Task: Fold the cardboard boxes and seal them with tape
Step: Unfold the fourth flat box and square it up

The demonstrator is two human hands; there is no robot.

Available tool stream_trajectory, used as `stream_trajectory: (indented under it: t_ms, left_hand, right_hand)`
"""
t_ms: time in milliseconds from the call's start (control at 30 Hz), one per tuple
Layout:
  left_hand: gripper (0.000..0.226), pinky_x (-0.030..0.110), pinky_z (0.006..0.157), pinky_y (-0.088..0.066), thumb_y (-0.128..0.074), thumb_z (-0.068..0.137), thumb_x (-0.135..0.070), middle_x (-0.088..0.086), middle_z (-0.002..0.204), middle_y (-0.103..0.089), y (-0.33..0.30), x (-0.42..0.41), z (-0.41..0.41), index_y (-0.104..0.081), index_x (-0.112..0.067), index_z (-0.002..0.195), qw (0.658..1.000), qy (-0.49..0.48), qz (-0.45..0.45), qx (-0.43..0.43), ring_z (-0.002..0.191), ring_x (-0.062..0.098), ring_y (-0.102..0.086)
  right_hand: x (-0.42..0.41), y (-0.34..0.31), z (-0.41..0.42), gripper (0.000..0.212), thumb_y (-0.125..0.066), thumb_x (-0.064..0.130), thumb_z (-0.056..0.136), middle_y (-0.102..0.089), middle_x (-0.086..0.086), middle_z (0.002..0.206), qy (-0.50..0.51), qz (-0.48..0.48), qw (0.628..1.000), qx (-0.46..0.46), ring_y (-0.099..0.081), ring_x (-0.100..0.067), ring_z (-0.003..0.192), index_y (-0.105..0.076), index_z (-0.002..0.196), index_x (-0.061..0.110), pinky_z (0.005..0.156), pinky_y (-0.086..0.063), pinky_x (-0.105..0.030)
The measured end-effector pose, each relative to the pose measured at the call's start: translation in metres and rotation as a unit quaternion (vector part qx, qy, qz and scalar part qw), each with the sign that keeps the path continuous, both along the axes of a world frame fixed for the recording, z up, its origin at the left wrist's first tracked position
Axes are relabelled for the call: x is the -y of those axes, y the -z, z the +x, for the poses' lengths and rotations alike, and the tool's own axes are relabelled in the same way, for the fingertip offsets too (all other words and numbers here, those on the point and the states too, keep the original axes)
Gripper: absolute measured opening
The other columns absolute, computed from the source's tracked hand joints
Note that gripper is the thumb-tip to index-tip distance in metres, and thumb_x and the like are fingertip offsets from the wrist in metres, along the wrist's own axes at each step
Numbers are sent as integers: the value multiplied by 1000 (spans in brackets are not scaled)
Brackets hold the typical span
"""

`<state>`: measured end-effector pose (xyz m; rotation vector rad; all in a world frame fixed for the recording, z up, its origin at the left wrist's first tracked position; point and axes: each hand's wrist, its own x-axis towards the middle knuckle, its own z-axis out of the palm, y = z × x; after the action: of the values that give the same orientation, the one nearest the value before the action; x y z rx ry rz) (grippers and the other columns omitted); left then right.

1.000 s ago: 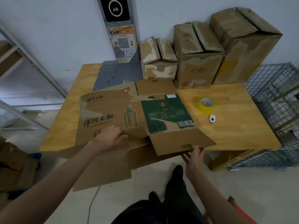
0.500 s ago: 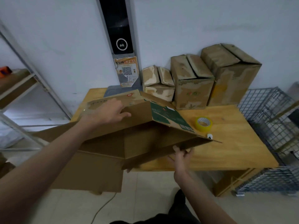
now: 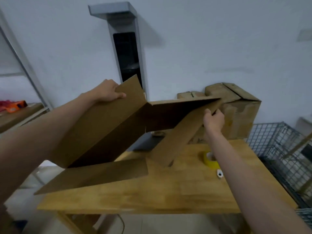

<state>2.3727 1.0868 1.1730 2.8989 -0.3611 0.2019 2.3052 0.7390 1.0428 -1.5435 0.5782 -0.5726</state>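
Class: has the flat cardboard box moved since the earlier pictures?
Yes. The cardboard box has risen off the wooden table, held up opened by both hands.

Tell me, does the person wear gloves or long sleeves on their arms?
No gloves and no sleeves show. The left hand and right hand are bare, and both forearms are bare as far as the picture reaches. No watch, ring or bracelet can be seen on either wrist.

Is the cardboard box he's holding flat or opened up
Opened up, unsealed: the cardboard box is held above the table by the left hand and right hand, its dark hollow showing and flaps splayed.
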Motion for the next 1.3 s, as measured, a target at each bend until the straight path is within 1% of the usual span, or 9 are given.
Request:
stream_trajectory:
  t_ms: [133, 233, 333, 500, 633, 867, 967, 1100, 1300]
  left_hand:
    - [42, 27, 55, -35, -62, 97, -42, 5, 76, -54, -23, 6, 22, -52, -12, 68, 997, -71, -34, 20, 69, 17, -51]
    - [42, 30, 61, -38, -63, 96, -42, 8, 81, -56, -37, 12, 39, -57, -7, 75, 993, -97, -50, 32, 77, 21, -54]
    - [41, 34, 74, -44, -63, 97, -41, 14, 96, -58, -50, 12, 56, -62, 0, 99, 990, -121, -58, 45, 89, 27, -56]
    - [51, 40, 86, -46, -63, 98, -39, 22, 123, -58, -72, 6, 92, -57, 6, 123, 980, -178, -77, 32, 112, 37, -57]
    - [46, 41, 80, -51, -67, 96, -33, 16, 118, -57, -81, 2, 120, -55, 1, 125, 971, -189, -142, -30, 102, 32, -58]
    - [49, 38, 82, -47, -65, 97, -25, 16, 116, -54, -63, 8, 162, -50, 4, 133, 960, -210, -163, -87, 101, 30, -55]
    - [46, 36, 80, -47, -67, 96, -26, 18, 114, -56, -37, 1, 181, -54, 5, 128, 956, -230, -160, -86, 100, 30, -56]
    - [48, 36, 77, -44, -67, 95, -34, 20, 118, -59, -13, 0, 195, -57, 5, 122, 957, -246, -137, -73, 98, 29, -53]
    - [53, 35, 75, -48, -78, 83, -36, 13, 114, -56, -9, 16, 187, -56, -4, 119, 961, -217, -151, -81, 99, 28, -57]
  right_hand:
    - [-20, -49, 8, 55, -54, 14, 99, -50, -2, 139, -69, 68, 993, 60, -50, -22, 125, -36, 151, 14, 106, -46, -43]
    - [-29, -44, 1, 42, -57, 6, 90, -58, -7, 118, -177, 84, 981, 9, -56, -25, 107, -49, 130, 16, 77, -49, -37]
    - [-15, -53, 9, 24, -56, 3, 94, -57, -8, 111, -220, 34, 975, -18, -56, -26, 100, -53, 112, 18, 71, -47, -34]
    - [24, -94, 71, 40, -65, 3, 86, -60, -18, 124, -227, -73, 968, -72, -60, -36, 110, -53, 124, 3, 92, -56, -47]
    - [47, -141, 115, 41, -67, 4, 83, -57, -18, 119, -236, -199, 947, -92, -59, -38, 109, -49, 120, 2, 89, -55, -44]
    - [67, -189, 177, 23, -67, 4, 86, -60, -12, 92, -274, -319, 892, -164, -55, -25, 74, -56, 106, 2, 60, -45, -33]
    - [67, -178, 196, 28, -67, 4, 87, -61, -12, 95, -297, -328, 876, -192, -60, -29, 82, -59, 113, 0, 60, -44, -31]
    - [64, -145, 214, 33, -68, 6, 83, -62, -17, 116, -288, -354, 866, -203, -59, -33, 101, -62, 115, -2, 83, -51, -38]
    - [68, -127, 226, 38, -69, 6, 82, -60, -23, 124, -259, -349, 876, -209, -58, -39, 110, -61, 118, -3, 80, -47, -37]
